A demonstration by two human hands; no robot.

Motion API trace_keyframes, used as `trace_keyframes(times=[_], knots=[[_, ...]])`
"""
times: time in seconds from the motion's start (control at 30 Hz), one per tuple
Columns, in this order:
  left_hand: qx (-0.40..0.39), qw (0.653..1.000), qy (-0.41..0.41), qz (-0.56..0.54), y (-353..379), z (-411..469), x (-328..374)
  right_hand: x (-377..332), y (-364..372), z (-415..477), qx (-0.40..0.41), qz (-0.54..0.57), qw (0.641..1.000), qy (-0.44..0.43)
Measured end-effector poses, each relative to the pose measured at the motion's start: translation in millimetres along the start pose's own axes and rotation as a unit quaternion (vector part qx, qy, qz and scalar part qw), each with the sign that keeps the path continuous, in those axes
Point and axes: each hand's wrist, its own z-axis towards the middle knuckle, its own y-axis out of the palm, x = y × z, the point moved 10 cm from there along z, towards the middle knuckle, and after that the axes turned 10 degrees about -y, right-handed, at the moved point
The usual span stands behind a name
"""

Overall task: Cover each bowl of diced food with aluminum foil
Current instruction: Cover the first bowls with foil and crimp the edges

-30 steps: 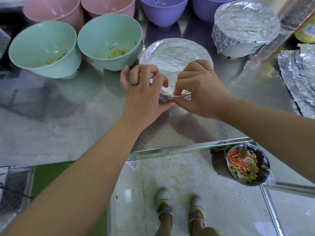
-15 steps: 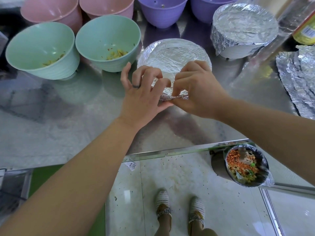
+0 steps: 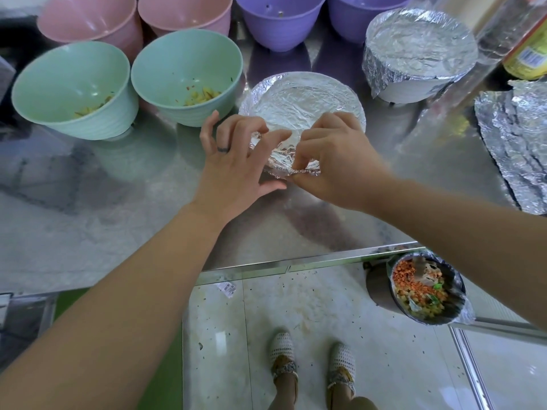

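A foil-covered bowl (image 3: 302, 105) sits at the centre of the steel table (image 3: 118, 232). My right hand (image 3: 337, 164) pinches a twisted fold of foil at the bowl's near rim. Beside it, my left hand (image 3: 233, 164) has its fingers spread and resting on the foil at the near-left rim, thumb apart from it. Behind on the right stands a second foil-covered white bowl (image 3: 417, 54). To the left are two uncovered green bowls (image 3: 71, 90) (image 3: 186, 75) with a little diced food inside.
Pink bowls (image 3: 88, 25) and purple bowls (image 3: 281, 22) line the back. A loose crumpled foil sheet (image 3: 515, 143) lies at the right edge, below a yellow-labelled bottle (image 3: 527, 51). Beneath the table's front edge (image 3: 296, 261) stands a bin of food scraps (image 3: 426, 291).
My left hand has opened up, its thumb coming off the foil and fingers spreading. My right hand keeps pinching the fold at the near rim.
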Motion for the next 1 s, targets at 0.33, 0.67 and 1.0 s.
trace_keyframes(times=[0.33,0.67,1.0], knots=[[-0.023,0.993,-0.062,-0.093,-35.5,-0.7,30.3,13.5,-18.0,-29.8,-0.112,-0.063,0.991,-0.046],[-0.049,0.99,-0.057,-0.122,-34.8,-5.3,6.1,-7.8,-17.3,-20.0,-0.067,-0.038,0.992,-0.102],[-0.029,0.99,-0.063,-0.126,-32.5,-3.3,9.4,-12.8,-8.2,-11.3,-0.016,-0.061,0.994,-0.086]])
